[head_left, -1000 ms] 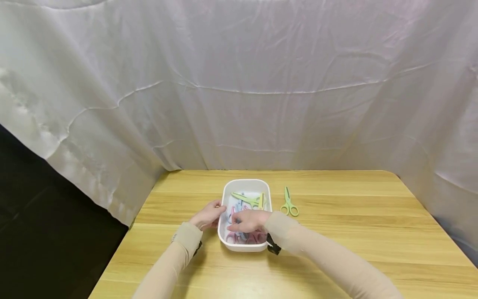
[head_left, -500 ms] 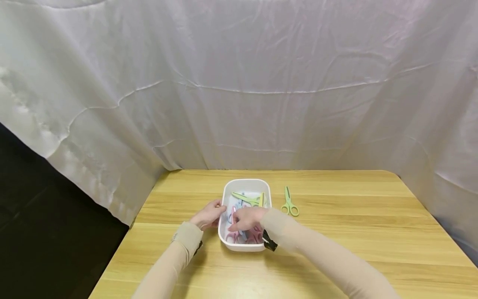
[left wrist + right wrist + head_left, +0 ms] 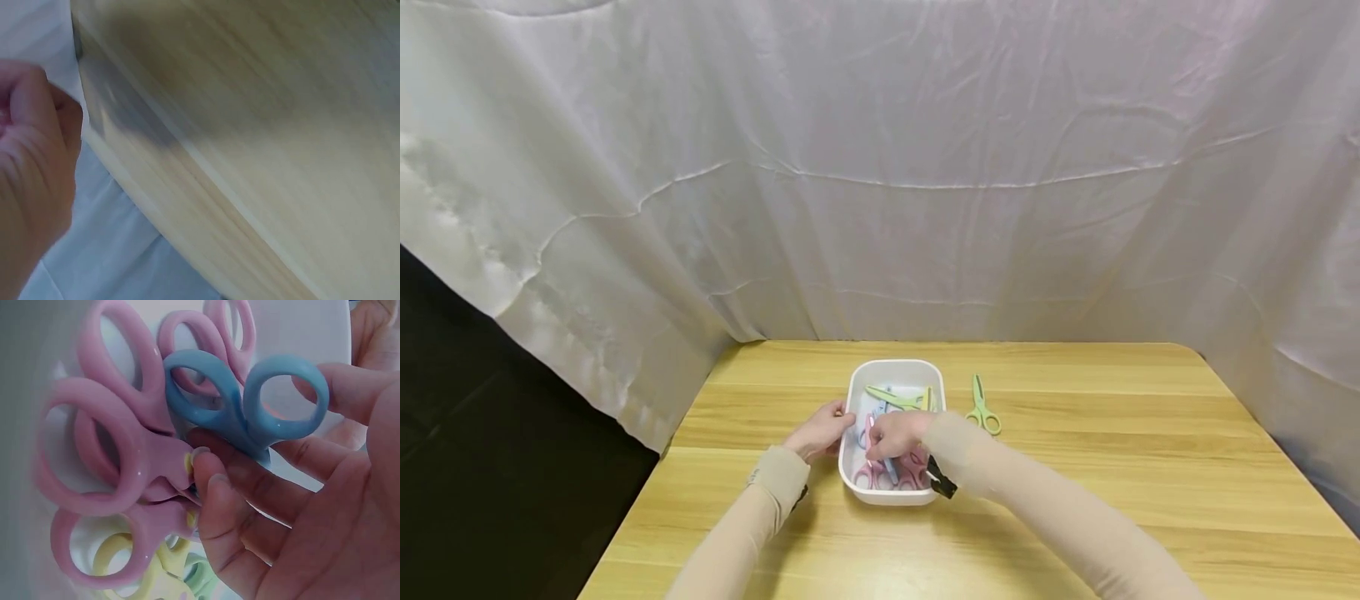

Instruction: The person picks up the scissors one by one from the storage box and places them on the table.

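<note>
In the head view, a white plastic bin [image 3: 891, 498] holds several scissors with pink, blue, green and yellow parts. My left hand [image 3: 822, 431] grips its left wall, thumb over the rim. Inside the bin, my right hand [image 3: 897, 435] reaches down among the scissors. The right wrist view has blue scissors [image 3: 275, 428] between its thumb and curled fingers, handle loops upward. Pink scissors [image 3: 164, 457] crowd beside the fingertips. Yellow scissors [image 3: 165, 584] and green scissors [image 3: 203, 578] lie farther down. The blue blades are hidden there by the fingers.
Another pair of green scissors [image 3: 981, 408] lies on the wooden table [image 3: 1112, 467], right of the bin. A pale curtain [image 3: 955, 250] hangs behind the table, and black cloth [image 3: 497, 467] covers the left side.
My right hand has shifted slightly within the bin and its fingers have drawn closer together. More of the pink and blue scissors shows below it. My left hand stays put.
</note>
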A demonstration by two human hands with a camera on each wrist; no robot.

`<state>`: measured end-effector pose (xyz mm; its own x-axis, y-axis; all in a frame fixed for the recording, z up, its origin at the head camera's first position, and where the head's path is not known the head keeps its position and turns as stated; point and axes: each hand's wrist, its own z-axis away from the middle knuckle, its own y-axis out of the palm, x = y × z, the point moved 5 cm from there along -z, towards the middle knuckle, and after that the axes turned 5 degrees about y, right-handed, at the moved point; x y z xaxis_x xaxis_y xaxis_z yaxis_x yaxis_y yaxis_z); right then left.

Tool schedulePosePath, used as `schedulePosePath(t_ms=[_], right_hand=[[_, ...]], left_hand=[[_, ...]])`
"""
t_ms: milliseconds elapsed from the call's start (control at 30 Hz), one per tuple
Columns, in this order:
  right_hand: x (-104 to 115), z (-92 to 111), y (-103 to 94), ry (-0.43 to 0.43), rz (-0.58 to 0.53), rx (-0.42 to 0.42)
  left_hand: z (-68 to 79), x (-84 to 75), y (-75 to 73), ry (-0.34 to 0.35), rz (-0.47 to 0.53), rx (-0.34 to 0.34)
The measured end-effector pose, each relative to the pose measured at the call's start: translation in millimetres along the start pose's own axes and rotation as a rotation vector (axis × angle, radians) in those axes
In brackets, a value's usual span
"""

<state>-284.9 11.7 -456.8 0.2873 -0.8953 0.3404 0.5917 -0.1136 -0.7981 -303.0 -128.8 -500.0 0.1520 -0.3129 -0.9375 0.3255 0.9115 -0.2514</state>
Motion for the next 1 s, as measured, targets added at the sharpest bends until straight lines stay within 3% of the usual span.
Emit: schedulePosePath(t_ms=[233, 433, 1000], right_hand=[[-2.9, -2.5, -0.6, -0.01, -0.049, -0.088], [-9.5, -6.0, 0.0, -0.044, -0.114, -0.138], [-26.1, -2.4, -1.6, -0.075, -0.349, -0.21]], left_hand=[[-0.2, -8.7, 1.1, 0.147, -0.173, -0.13], [-0.3, -8.0, 2.5, 0.162, -0.201, -0.165], [0.6, -9.3, 3.3, 0.158, -0.221, -0.157]])
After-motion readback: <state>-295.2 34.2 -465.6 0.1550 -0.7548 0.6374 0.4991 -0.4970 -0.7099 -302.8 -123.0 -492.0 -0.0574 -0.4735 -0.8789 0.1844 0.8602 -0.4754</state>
